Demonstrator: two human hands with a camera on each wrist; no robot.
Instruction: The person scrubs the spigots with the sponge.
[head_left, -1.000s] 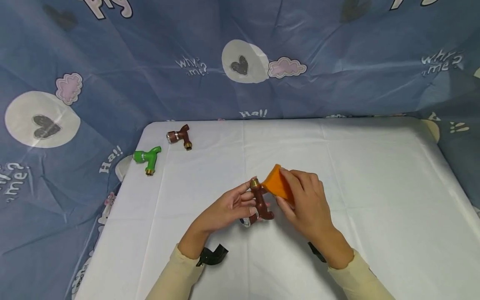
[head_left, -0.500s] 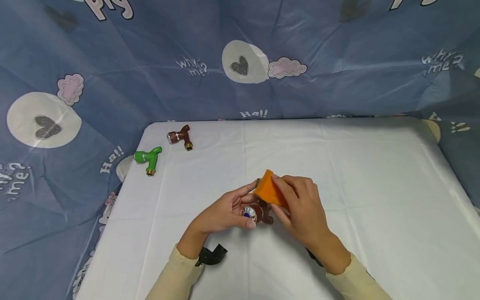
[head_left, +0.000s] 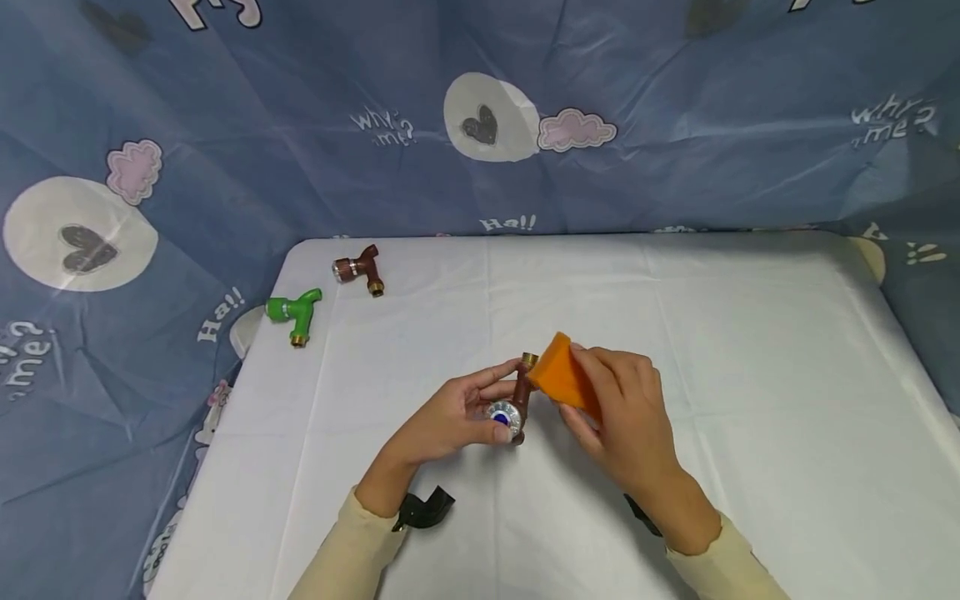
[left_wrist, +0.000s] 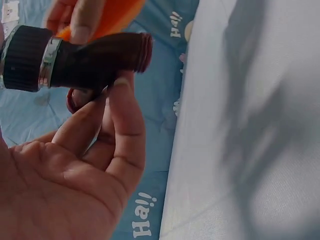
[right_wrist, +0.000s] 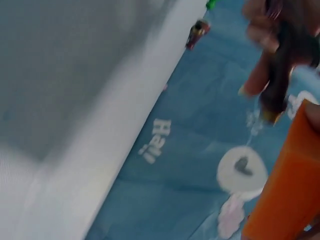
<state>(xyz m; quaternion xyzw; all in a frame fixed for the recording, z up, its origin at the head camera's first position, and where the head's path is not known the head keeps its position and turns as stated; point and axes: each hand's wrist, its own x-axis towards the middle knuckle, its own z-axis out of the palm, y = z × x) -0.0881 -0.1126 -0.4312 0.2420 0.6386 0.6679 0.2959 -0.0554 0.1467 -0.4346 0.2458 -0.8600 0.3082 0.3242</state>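
A brown faucet (head_left: 522,392) with a brass threaded end and a silver knob with a blue centre is held above the table by the left hand (head_left: 442,421). In the left wrist view the left fingers (left_wrist: 125,120) grip the faucet body (left_wrist: 95,60) from below. An orange sponge or cloth (head_left: 562,379) is pinched by the right hand (head_left: 626,417), its edge close beside the faucet's upper part. The right wrist view shows the orange piece (right_wrist: 285,185) near the faucet's brass end (right_wrist: 271,116), with a gap between them.
At the table's far left lie a second brown faucet (head_left: 363,270) and a green faucet (head_left: 296,315). The white-covered table (head_left: 750,375) stands against a blue printed cloth (head_left: 300,108). Black straps or mounts (head_left: 426,509) sit at both wrists.
The held faucet has turned, so its knob faces up and its body stands more upright in the head view. The right hand moved left over it, then back right with the orange piece.
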